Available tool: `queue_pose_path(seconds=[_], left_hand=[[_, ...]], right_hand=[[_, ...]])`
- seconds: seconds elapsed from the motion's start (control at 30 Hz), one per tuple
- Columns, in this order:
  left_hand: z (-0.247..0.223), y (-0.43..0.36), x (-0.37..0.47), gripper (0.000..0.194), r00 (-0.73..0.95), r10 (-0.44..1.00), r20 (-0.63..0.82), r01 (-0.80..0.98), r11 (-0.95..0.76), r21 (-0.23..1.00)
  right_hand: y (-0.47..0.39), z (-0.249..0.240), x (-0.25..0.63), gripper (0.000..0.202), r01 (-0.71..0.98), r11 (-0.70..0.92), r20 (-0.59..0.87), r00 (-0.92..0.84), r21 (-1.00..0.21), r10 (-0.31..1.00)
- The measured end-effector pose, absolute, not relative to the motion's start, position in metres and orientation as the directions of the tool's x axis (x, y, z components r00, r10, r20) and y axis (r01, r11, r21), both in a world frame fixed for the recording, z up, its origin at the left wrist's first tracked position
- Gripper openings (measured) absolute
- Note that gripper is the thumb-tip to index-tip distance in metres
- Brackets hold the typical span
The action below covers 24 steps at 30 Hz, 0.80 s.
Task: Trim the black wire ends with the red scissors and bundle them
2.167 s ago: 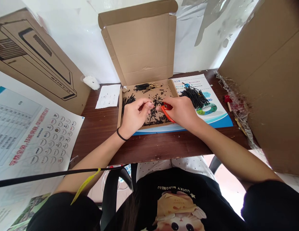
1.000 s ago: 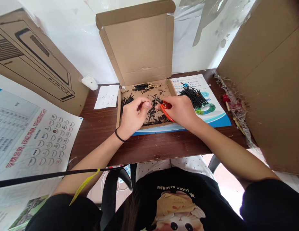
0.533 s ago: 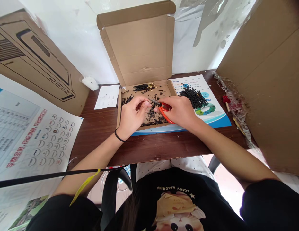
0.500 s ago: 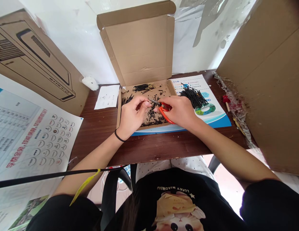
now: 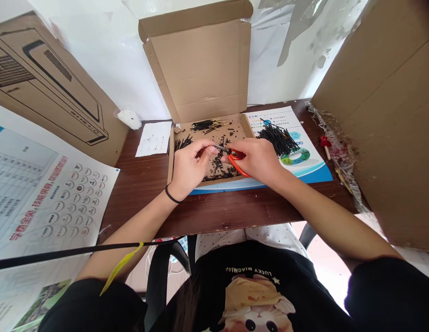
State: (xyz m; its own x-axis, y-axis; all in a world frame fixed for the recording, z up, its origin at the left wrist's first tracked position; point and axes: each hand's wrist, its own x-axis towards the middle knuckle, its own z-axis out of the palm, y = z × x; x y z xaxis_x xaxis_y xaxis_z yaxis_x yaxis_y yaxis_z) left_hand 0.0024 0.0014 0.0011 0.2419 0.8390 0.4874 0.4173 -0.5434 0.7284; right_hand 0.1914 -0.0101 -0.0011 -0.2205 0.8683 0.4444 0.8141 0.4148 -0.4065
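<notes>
My right hand (image 5: 258, 156) is closed around red-handled pliers or cutters (image 5: 239, 167), whose dark tip points left to the fingers of my left hand (image 5: 193, 163). Those fingers are pinched together; what they hold is too small to make out. Both hands are above an open cardboard box (image 5: 214, 97), where small black scraps (image 5: 217, 168) lie scattered. A bundle of black pieces with gold ends (image 5: 208, 125) rests at the back of the box, and more black sticks (image 5: 182, 143) lie at its left side.
A pile of black sticks (image 5: 279, 139) lies on a printed sheet (image 5: 316, 162) right of the box. White paper (image 5: 154, 139) is at the left. Large cardboard boxes stand on both sides, with crumpled plastic (image 5: 338, 157) and a red item (image 5: 325, 142) at the right.
</notes>
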Motion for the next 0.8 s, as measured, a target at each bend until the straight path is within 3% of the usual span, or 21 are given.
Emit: queue_pose_path(seconds=[0.1,0.2,0.4,0.57,0.8], left_hand=[[0.001,0.002,0.004,0.029,0.217,0.874,0.435,0.336,-0.485,0.807],[0.002,0.003,0.008,0.030,0.215,0.929,0.303,0.121,-0.333,0.935],[0.009,0.003,0.012,0.019,0.230,0.973,0.005,-0.224,0.048,0.973],[0.013,0.000,0.016,0.014,0.266,0.957,-0.117,-0.360,0.211,0.909],[0.016,-0.002,0.015,0.008,0.289,0.952,-0.101,-0.389,0.213,0.896]], right_hand=[[-0.011,0.001,0.190,0.055,0.784,0.381,0.401,-0.186,-0.489,0.897],[-0.012,0.004,0.187,0.056,0.683,0.340,0.335,-0.146,-0.646,0.931],[-0.011,-0.003,0.181,0.038,0.249,0.243,0.204,-0.173,-0.938,0.964],[-0.010,-0.006,0.176,0.038,-0.021,0.106,0.108,-0.201,-0.994,0.974],[-0.014,0.000,0.175,0.035,-0.111,-0.102,-0.072,-0.247,-0.989,0.966]])
